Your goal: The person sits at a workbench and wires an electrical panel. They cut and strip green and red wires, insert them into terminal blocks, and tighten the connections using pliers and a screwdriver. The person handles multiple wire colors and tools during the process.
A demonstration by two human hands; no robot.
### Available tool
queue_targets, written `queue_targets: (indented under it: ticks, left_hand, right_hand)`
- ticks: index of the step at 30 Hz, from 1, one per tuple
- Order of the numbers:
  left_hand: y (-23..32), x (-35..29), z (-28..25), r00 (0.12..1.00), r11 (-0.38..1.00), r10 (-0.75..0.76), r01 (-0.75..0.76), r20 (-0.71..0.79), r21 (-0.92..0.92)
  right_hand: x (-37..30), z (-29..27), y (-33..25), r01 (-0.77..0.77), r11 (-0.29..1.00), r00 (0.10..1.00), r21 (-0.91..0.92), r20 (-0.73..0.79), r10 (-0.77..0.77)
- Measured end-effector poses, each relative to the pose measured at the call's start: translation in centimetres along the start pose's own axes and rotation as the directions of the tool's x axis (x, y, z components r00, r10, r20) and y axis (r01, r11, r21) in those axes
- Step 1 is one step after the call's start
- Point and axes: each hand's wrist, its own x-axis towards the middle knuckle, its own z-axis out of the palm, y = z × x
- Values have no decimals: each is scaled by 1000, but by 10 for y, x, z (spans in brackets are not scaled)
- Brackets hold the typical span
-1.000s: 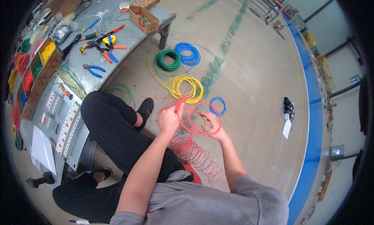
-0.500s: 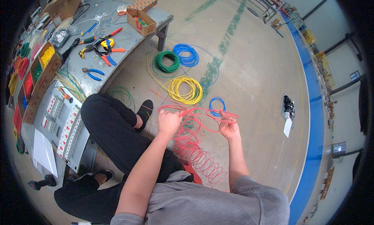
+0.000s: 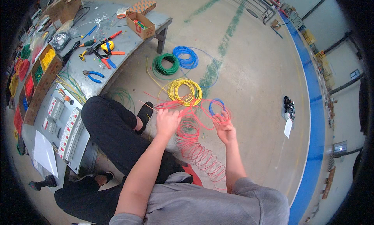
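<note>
Between my hands stretches a tangle of red wire [image 3: 170, 104], its loose coils trailing down toward my lap. My left hand [image 3: 168, 123] is closed around a bunch of its strands, with a wire end sticking out to the left. At the right, my right hand [image 3: 224, 130] has its fingers bent around the red loops. Beyond my hands, a yellow wire coil [image 3: 175, 90] lies on the floor. A small blue wire coil [image 3: 211, 105] is partly hidden behind the red loops.
Farther off lie a green wire coil [image 3: 157, 65] and a larger blue wire coil [image 3: 189, 61]. At left, the workbench [image 3: 132, 42] holds blue-handled cutters [image 3: 93, 75], crimping pliers [image 3: 105, 51], a breaker panel [image 3: 74, 133] and a cardboard parts box [image 3: 52, 75]. My knee is beside the bench.
My right hand has shifted slightly left and down, and the red loops at it have swung into a rounder arc. My left hand stays nearly in place, still gripping the red wire.
</note>
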Motion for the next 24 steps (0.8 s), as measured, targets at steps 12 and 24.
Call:
queue_targets:
  ticks: [12, 24]
  left_hand:
    - [5, -13, 14, 994, 996, 86, -84, 62, -36]
    - [6, -24, 39, 966, 996, 44, -22, 254, -88]
  right_hand:
    - [8, 113, 84, -13, 317, 999, -948, 2, 47]
    - [1, 93, 4, 411, 800, 901, -437, 326, -286]
